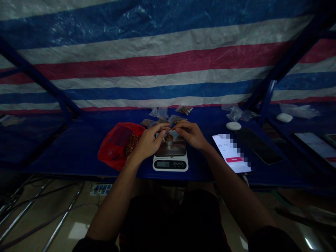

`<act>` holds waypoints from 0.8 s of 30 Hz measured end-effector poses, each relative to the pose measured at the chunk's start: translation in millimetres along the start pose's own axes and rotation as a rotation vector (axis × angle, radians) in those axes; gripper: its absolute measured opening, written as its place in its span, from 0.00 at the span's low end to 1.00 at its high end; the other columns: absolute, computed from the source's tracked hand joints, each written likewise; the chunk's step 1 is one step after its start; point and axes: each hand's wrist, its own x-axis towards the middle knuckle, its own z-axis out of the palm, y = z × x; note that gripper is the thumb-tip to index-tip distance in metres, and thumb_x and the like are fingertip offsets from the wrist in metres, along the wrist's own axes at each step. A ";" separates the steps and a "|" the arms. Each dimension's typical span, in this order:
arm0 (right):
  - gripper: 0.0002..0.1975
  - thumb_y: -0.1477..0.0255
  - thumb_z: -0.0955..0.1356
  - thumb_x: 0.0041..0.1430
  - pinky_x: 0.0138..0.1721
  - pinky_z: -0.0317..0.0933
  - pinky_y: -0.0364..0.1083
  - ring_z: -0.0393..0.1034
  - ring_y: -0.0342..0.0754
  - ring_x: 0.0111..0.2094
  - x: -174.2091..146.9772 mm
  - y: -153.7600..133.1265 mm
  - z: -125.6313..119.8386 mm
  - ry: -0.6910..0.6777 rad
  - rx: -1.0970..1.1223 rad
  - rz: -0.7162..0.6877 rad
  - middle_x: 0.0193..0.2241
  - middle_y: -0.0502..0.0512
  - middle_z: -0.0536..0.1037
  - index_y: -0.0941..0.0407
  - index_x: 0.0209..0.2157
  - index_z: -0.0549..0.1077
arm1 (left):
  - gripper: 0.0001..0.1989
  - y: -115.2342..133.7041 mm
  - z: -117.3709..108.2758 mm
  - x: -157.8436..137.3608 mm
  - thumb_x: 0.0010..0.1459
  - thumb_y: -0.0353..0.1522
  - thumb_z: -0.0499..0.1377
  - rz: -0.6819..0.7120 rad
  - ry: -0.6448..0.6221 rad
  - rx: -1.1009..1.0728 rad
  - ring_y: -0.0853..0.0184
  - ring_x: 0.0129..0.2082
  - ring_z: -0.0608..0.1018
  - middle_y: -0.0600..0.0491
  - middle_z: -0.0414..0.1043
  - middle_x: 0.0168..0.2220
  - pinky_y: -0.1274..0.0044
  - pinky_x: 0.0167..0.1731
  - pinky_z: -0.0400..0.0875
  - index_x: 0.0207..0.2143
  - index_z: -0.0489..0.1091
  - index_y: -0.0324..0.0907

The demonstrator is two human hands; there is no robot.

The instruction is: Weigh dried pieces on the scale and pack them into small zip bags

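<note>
Atop the scale (170,149), the small cup (169,142) stands upright, mouth up.

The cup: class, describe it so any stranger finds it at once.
On the blue table, find the white-bodied scale. On its dark plate stands the cup. It is small, round and silvery, while the neighbouring bag is red and much larger.

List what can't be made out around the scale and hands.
All in the head view:
Scale reading: digits too small and dim.
Cup contents: pieces too small to identify.
Red bag: lower right part hidden by the left forearm.
Phone: right edge masked by blocks.
Whether the left hand or right hand holds anything: fingertips too small and dark.
</note>
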 end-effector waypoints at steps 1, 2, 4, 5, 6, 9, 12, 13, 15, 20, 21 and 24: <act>0.15 0.56 0.72 0.67 0.42 0.66 0.51 0.76 0.53 0.40 0.0 0.1 0.0 -0.001 0.000 -0.001 0.37 0.56 0.84 0.52 0.37 0.85 | 0.16 0.5 0.1 0.1 0.72 0.32 0.56 -0.002 -0.002 0.001 0.60 0.51 0.85 0.45 0.83 0.52 0.65 0.56 0.78 0.59 0.74 0.42; 0.15 0.55 0.72 0.67 0.42 0.66 0.51 0.77 0.53 0.40 -0.1 0.1 0.1 0.000 0.001 -0.003 0.38 0.56 0.84 0.52 0.37 0.84 | 0.16 1.1 0.1 0.2 0.72 0.32 0.56 -0.002 0.000 0.005 0.60 0.51 0.85 0.45 0.83 0.52 0.65 0.56 0.77 0.58 0.74 0.42; 0.15 0.56 0.72 0.66 0.43 0.66 0.51 0.77 0.53 0.40 -0.1 0.1 0.2 0.004 -0.003 0.000 0.38 0.56 0.84 0.52 0.36 0.84 | 0.16 2.3 -1.2 0.0 0.72 0.31 0.56 0.000 0.009 0.017 0.60 0.52 0.84 0.45 0.83 0.52 0.66 0.57 0.77 0.58 0.74 0.42; 0.15 0.57 0.72 0.66 0.43 0.66 0.51 0.77 0.53 0.40 -0.2 0.2 0.3 0.007 -0.007 0.004 0.37 0.56 0.84 0.52 0.36 0.84 | 0.16 2.8 -2.8 -0.5 0.71 0.31 0.56 0.002 0.019 0.027 0.60 0.53 0.84 0.46 0.83 0.53 0.66 0.57 0.77 0.58 0.75 0.42; 0.14 0.58 0.72 0.66 0.42 0.66 0.51 0.77 0.52 0.39 -0.1 0.3 0.4 0.012 -0.010 0.008 0.37 0.56 0.84 0.52 0.36 0.84 | 0.16 3.3 -5.1 -1.4 0.71 0.31 0.56 0.005 0.029 0.044 0.60 0.53 0.84 0.46 0.83 0.53 0.66 0.56 0.77 0.57 0.75 0.42; 0.12 0.60 0.72 0.65 0.42 0.66 0.51 0.77 0.52 0.39 0.2 1.3 0.6 0.028 -0.007 0.013 0.36 0.56 0.85 0.53 0.35 0.84 | 0.13 4.1 -16.7 -7.1 0.69 0.31 0.58 0.009 -0.005 0.162 0.59 0.50 0.83 0.47 0.82 0.50 0.66 0.54 0.76 0.52 0.78 0.42; 0.12 0.61 0.72 0.65 0.42 0.66 0.51 0.77 0.52 0.39 0.6 2.5 0.7 0.040 -0.003 0.017 0.37 0.56 0.85 0.53 0.33 0.84 | 0.09 4.6 -30.7 -16.5 0.66 0.31 0.60 -0.024 -0.157 0.300 0.59 0.45 0.82 0.48 0.81 0.46 0.67 0.49 0.77 0.44 0.81 0.43; 0.12 0.61 0.72 0.65 0.42 0.66 0.51 0.77 0.52 0.39 0.6 2.8 0.7 0.042 -0.004 0.018 0.37 0.56 0.85 0.53 0.33 0.84 | 0.09 4.4 -34.4 -19.7 0.65 0.30 0.61 -0.042 -0.204 0.330 0.60 0.43 0.82 0.48 0.81 0.44 0.67 0.47 0.77 0.43 0.82 0.44; 0.12 0.61 0.72 0.65 0.41 0.66 0.50 0.77 0.52 0.39 0.6 2.7 0.8 0.041 -0.013 0.022 0.37 0.56 0.86 0.53 0.33 0.84 | 0.08 3.5 -39.1 -24.9 0.64 0.30 0.63 -0.070 -0.258 0.371 0.60 0.42 0.81 0.49 0.80 0.42 0.69 0.44 0.76 0.41 0.82 0.45; 0.12 0.61 0.72 0.65 0.41 0.66 0.50 0.78 0.53 0.40 0.3 1.1 0.5 0.032 -0.019 0.027 0.37 0.56 0.85 0.53 0.33 0.83 | 0.07 0.6 -38.8 -27.0 0.66 0.34 0.63 -0.066 -0.248 0.356 0.62 0.40 0.81 0.50 0.79 0.40 0.71 0.41 0.75 0.39 0.83 0.46; 0.12 0.61 0.72 0.66 0.41 0.66 0.50 0.78 0.53 0.39 0.3 1.0 0.5 0.032 -0.018 0.026 0.37 0.55 0.85 0.53 0.33 0.83 | 0.08 1.1 -38.0 -25.5 0.67 0.34 0.63 -0.058 -0.220 0.338 0.62 0.39 0.81 0.51 0.79 0.39 0.71 0.40 0.75 0.39 0.83 0.46; 0.12 0.61 0.72 0.66 0.40 0.65 0.50 0.77 0.52 0.39 0.6 1.9 0.4 0.033 -0.020 0.015 0.36 0.56 0.85 0.53 0.33 0.83 | 0.08 5.6 -34.9 -18.0 0.68 0.35 0.62 -0.027 -0.120 0.302 0.62 0.41 0.81 0.51 0.80 0.41 0.70 0.43 0.75 0.41 0.82 0.45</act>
